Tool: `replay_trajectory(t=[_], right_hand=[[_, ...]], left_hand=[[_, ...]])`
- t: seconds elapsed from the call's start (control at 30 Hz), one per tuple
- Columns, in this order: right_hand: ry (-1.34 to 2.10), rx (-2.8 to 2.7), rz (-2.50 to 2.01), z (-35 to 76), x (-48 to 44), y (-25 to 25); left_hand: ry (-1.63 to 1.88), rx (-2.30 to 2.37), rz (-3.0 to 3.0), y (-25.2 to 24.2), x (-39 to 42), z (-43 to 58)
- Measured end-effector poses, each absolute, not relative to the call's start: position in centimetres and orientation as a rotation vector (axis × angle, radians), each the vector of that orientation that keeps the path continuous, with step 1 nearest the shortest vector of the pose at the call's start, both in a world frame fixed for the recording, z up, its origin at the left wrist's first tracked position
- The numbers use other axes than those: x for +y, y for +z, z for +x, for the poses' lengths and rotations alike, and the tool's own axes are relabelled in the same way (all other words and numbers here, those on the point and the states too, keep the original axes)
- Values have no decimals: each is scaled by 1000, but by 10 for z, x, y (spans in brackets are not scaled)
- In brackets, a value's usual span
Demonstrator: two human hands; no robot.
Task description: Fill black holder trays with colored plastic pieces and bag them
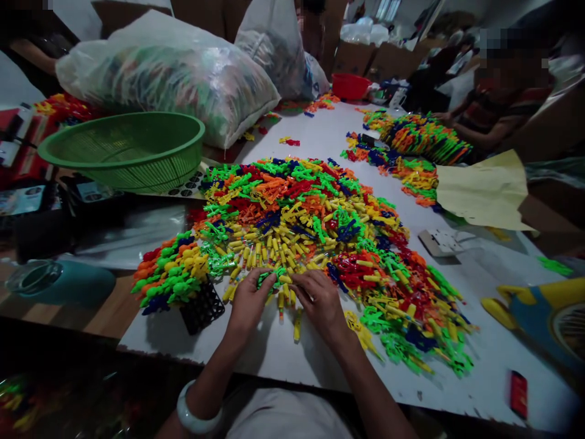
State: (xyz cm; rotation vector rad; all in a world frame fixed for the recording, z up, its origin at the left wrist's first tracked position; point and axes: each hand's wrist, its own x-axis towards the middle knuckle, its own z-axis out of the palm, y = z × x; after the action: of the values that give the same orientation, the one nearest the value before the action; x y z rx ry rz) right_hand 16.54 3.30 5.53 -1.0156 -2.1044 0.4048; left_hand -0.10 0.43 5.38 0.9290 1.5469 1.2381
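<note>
My left hand [249, 302] is closed on a small green plastic toy piece [267, 279], held between thumb and fingers. Across from it, my right hand [322, 302] pinches a short yellow tube [286, 279] whose end meets the green piece; the fingers partly hide the contact. Both hands are at the near edge of a heap of colourful plastic toy pieces [269, 189], with many yellow tubes [256, 253] spread through its front. A loose yellow tube [297, 326] lies on the table between my wrists. Left of my hands, a black rack [203, 308] stands beside rows of coloured figures [176, 271].
A green basket [123, 164] and a stuffed clear bag [169, 73] sit at the back left. A teal bottle [82, 283] lies at left. On the right are a white power strip [441, 242], a yellow-blue fan [539, 317] and a red object [518, 394]. A person [498, 116] sits behind another pile.
</note>
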Motion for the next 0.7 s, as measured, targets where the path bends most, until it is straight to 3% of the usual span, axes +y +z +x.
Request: replay_trajectory(t=[0.23, 0.47, 0.7], right_hand=[[250, -2152, -994, 162, 25, 55], [510, -2023, -1104, 162, 22, 57], [537, -2055, -1172, 161, 23, 56]], left_hand=[[1238, 1612, 1025, 60, -1, 0], [1271, 1681, 1058, 65, -5, 1], [1202, 1718, 1182, 66, -10, 8]])
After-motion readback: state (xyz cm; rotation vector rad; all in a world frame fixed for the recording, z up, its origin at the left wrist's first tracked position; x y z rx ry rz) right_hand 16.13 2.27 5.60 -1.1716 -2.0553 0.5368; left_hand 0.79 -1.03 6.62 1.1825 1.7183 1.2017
